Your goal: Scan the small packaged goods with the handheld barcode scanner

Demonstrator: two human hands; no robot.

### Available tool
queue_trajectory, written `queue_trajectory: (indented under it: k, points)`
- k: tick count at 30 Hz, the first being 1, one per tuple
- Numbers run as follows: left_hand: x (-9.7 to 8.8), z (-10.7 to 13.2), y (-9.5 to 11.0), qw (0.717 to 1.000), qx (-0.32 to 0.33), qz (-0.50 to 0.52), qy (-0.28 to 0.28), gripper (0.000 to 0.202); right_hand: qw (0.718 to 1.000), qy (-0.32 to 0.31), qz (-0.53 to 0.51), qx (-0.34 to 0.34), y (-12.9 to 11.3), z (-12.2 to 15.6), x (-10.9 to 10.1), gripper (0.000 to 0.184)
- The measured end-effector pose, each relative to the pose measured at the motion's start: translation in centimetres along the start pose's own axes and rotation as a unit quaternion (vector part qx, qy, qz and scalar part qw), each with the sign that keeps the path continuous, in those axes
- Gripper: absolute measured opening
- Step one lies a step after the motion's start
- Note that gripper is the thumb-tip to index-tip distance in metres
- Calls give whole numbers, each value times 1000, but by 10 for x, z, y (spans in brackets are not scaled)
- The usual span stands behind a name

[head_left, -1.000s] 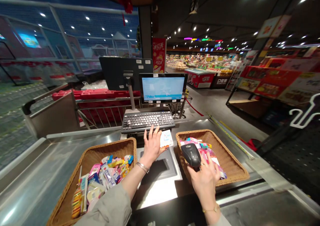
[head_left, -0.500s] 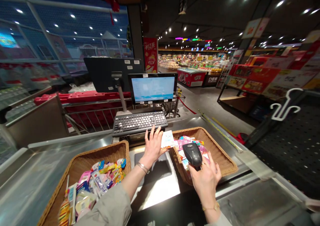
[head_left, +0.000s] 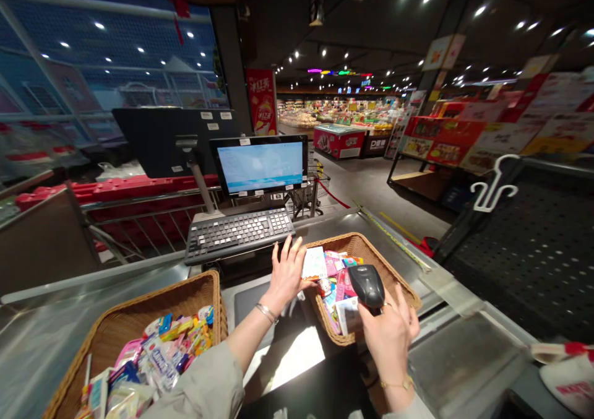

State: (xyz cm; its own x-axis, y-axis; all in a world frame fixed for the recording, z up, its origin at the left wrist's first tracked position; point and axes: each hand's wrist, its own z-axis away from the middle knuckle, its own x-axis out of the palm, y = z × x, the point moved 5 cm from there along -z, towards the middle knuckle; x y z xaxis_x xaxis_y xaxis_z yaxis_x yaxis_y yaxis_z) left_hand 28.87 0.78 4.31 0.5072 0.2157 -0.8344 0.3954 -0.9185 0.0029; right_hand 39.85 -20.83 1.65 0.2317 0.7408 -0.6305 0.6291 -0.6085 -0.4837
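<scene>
My left hand [head_left: 286, 273] holds a small white packet [head_left: 314, 263] between thumb and palm, its other fingers spread, just above the near-left rim of the right wicker basket [head_left: 394, 275]. My right hand [head_left: 388, 336] grips a black handheld barcode scanner [head_left: 367, 285], its head tilted toward the packet. That basket holds several colourful snack packets. A second wicker basket [head_left: 139, 311] on the left is full of small wrapped sweets. Between the baskets lies the flat scanner window [head_left: 260, 304] in the steel counter.
A black keyboard [head_left: 239, 234] and a lit till screen [head_left: 262, 167] stand behind the baskets, with a second monitor's back to their left. Steel counter [head_left: 445, 357] runs right; a red and white object [head_left: 568, 369] lies at its far right. Shop aisles lie beyond.
The view has swung right, so everything sits further left in frame. My left hand has carried the packet from by the keyboard to over the right basket. The scanner stays in my right hand.
</scene>
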Motion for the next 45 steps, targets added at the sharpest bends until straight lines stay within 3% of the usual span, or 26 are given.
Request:
queue_trajectory:
  k: [18,22,27,35,45]
  points:
    - [38,-21,50,995,73,50,-43,89,996,58,33,62,44,-7,-20,51]
    - [48,-21,71,992,94,57,-55,82,995,63,41,65,51,-6,-23,50]
    - [58,-22,86,997,49,44,-44,71,996,54,43,61,55,-4,-24,45]
    - [33,-19,64,1000,-14,8,-25,68,997,45,33,53,47,-4,-16,48]
    - [-9,17,17,991,-124,-42,-19,71,999,-27,-18,5,-2,-4,11,52]
